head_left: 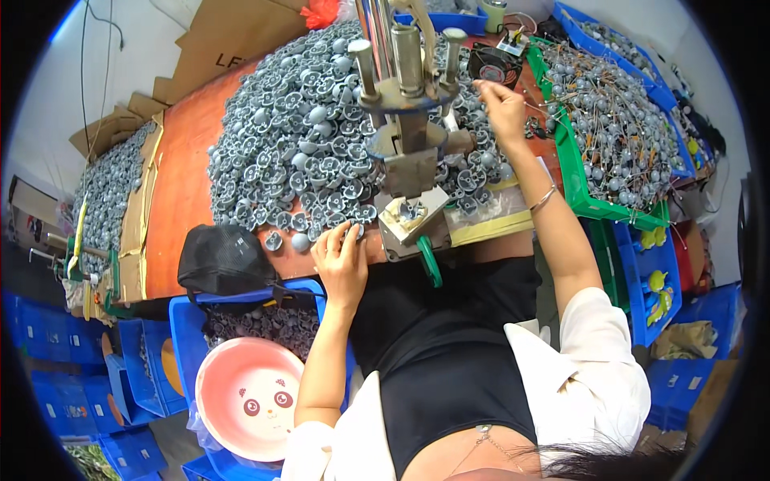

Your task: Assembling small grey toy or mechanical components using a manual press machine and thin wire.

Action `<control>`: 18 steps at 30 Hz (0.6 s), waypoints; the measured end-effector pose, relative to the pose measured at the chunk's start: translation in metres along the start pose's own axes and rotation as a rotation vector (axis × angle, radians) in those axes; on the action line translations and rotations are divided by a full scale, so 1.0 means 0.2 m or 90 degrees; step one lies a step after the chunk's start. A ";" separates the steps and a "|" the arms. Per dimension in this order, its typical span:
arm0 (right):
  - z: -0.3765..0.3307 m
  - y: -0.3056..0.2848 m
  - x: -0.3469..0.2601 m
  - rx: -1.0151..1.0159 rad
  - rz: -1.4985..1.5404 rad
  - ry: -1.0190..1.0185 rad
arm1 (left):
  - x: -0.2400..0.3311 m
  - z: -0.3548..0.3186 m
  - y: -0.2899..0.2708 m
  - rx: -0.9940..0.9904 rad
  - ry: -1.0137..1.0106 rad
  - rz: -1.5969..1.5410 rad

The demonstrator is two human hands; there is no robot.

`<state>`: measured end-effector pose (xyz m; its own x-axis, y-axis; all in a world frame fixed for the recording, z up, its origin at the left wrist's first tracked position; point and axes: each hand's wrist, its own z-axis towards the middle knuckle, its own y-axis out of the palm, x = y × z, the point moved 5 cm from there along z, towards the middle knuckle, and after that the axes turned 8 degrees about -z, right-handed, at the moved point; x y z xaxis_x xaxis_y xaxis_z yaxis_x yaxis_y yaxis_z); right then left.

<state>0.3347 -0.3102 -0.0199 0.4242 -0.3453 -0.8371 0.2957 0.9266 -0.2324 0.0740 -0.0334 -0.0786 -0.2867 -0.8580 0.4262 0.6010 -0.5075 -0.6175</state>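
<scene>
A hand press [411, 144] stands at the table's front edge. Its base [433, 210] carries a pale fixture [401, 215] with a small grey part seated in it, and a green handle [429, 260] sticks out in front. Left of the press, my left hand [341, 260] is at the near edge of a heap of grey plastic parts [297, 128], its fingers curled on a grey part. My right hand [504, 112] is raised right of the press, near a small black fan [495, 66]. Its fingers are pinched together; what they hold, if anything, is too small to name.
A green crate [569, 160] of wired grey balls [618, 128] stands at right, beside blue trays. A black mesh cap [224, 260] lies at the table's front left, above a blue bin [183, 337] and pink basin [216, 401]. Cardboard [233, 40] stands behind the heap.
</scene>
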 end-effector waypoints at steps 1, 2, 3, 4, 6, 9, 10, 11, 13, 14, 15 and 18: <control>0.03 -0.03 0.05 -0.006 0.119 0.098 | 0.00 -0.01 0.00 0.014 0.010 0.004; 0.04 -0.08 0.06 -0.012 0.239 0.197 | 0.00 0.00 -0.01 0.026 0.022 0.010; 0.02 -0.15 0.07 -0.004 0.327 0.271 | 0.01 0.00 -0.02 0.034 0.022 -0.007; 0.00 -0.21 0.02 -0.007 0.405 0.306 | 0.02 0.00 -0.03 0.045 0.021 -0.012; -0.11 -0.34 -0.06 -0.044 0.496 0.261 | 0.01 -0.01 -0.04 0.074 0.001 -0.046; -0.47 -0.44 -0.21 -0.094 0.440 0.250 | -0.02 -0.04 -0.06 0.101 -0.019 -0.042; -0.61 -0.47 -0.22 -0.135 0.394 0.243 | -0.02 -0.04 -0.07 0.105 -0.014 -0.039; -0.75 -0.50 -0.21 -0.158 0.305 0.264 | -0.01 -0.05 -0.07 0.105 -0.015 -0.052; -1.06 -0.52 -0.19 -0.263 0.240 0.268 | 0.03 -0.04 -0.07 0.097 -0.011 -0.055; -1.19 -0.50 -0.19 -0.304 0.246 0.241 | 0.06 -0.04 -0.07 0.083 -0.007 -0.056; -1.31 -0.48 -0.20 -0.327 0.216 0.290 | 0.08 -0.03 -0.07 0.084 0.002 -0.053; -1.60 -0.40 -0.11 -0.311 0.335 0.405 | 0.05 0.03 -0.10 0.117 0.024 0.045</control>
<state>0.0286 -0.3293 -0.1408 -0.1854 0.1448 -0.9719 -0.2503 0.9495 0.1892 0.0640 -0.0312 -0.0573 -0.2646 -0.8949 0.3594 0.7458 -0.4262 -0.5120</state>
